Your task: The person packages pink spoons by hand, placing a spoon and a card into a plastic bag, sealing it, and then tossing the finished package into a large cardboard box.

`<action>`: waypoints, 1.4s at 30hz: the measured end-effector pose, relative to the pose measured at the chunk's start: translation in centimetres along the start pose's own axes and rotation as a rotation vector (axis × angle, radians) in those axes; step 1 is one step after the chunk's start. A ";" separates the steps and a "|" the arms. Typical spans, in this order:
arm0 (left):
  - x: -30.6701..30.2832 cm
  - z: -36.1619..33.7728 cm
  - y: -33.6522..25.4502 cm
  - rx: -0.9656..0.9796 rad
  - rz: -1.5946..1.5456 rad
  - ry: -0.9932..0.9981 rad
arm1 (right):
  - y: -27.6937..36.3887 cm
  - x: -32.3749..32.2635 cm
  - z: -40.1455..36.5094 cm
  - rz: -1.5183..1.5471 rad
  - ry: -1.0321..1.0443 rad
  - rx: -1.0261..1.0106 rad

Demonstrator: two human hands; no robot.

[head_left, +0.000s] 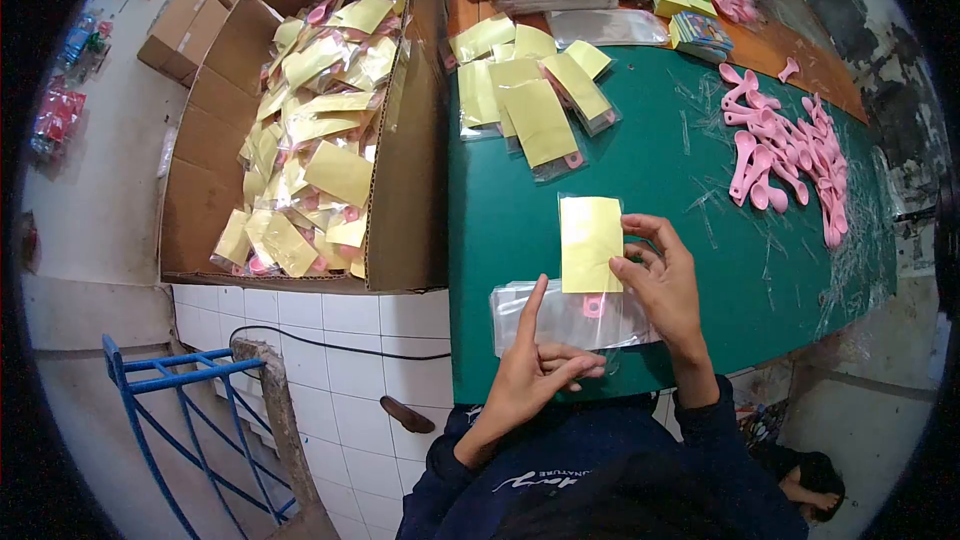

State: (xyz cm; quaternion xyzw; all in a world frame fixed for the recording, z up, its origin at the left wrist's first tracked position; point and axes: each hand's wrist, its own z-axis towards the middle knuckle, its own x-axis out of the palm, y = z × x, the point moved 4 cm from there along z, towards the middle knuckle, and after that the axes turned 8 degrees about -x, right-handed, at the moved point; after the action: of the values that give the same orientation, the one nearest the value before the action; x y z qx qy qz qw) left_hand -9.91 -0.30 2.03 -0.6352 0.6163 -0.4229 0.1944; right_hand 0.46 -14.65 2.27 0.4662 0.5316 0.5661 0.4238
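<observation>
Right-hand grip (665,285) is pinched on the right edge of the yellow card (590,240) in its clear bag, held over the top edge of the clear bags (625,325) on the green surface (720,310), with a pink tip (593,305) showing below. Left hand (530,370) is spread, with nothing seen pinched. Card and bag are best held lightly and kept flat, so nothing gets bent.
</observation>
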 end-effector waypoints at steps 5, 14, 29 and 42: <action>-0.7 0.3 2.5 0.126 -0.004 -0.010 | 2.1 0.8 -0.7 -0.827 0.082 -0.369; -1.3 -1.2 0.8 0.225 0.312 -0.159 | 1.9 4.6 -4.5 -0.723 0.765 -0.349; -0.7 -1.3 1.6 0.111 0.054 -0.081 | 1.7 4.0 -3.9 -0.717 0.663 -0.249; -1.0 -0.7 0.4 0.191 0.233 -0.155 | 2.6 4.6 -4.4 -0.771 0.756 -0.516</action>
State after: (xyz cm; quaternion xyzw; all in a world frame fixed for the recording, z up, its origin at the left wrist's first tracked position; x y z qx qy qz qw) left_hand -10.56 0.76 1.80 -0.5688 0.6259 -0.4040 0.3487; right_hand -4.81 -11.24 5.26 -0.1121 0.6218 0.6087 0.4799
